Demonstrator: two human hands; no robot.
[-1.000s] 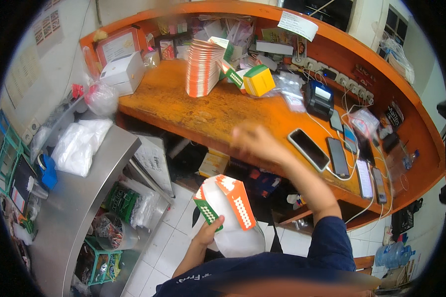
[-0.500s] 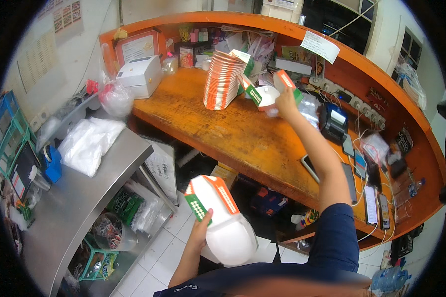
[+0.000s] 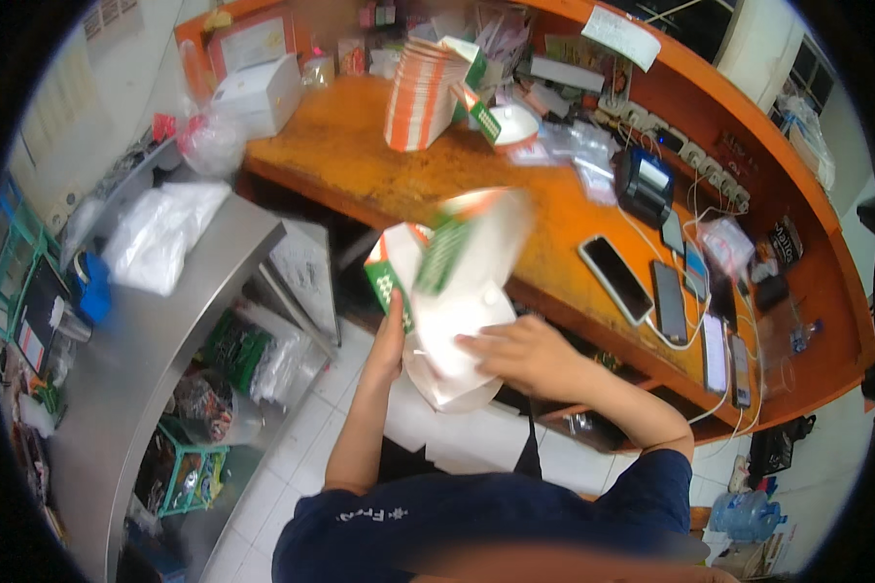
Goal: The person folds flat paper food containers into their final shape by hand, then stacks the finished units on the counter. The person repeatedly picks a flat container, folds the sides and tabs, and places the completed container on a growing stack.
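Observation:
My left hand [image 3: 387, 342] grips a white paper food box [image 3: 383, 276] with orange and green sides, held over the floor in front of the counter. A second paper food box [image 3: 496, 228] of the same kind lies over it, its flap smeared by motion. My right hand [image 3: 533, 358] is at the lower edge of this second box, fingers laid against its white inside; its thumb is hard to make out. On the orange counter [image 3: 345, 121] stands a tall stack of nested food boxes [image 3: 418, 97], with one opened box [image 3: 510, 126] beside it.
Phones [image 3: 616, 280] and charging cables lie along the counter's right side, near a black printer [image 3: 644, 185]. A white printer [image 3: 258, 97] stands at the back left. At left, a steel table [image 3: 190, 301] bears white plastic bags [image 3: 165, 233]. A water bottle [image 3: 744, 515] is at lower right.
My right hand has come back from beside the stack, bringing a food box onto the one in my left hand. The left hand and its box have risen. The view has shifted.

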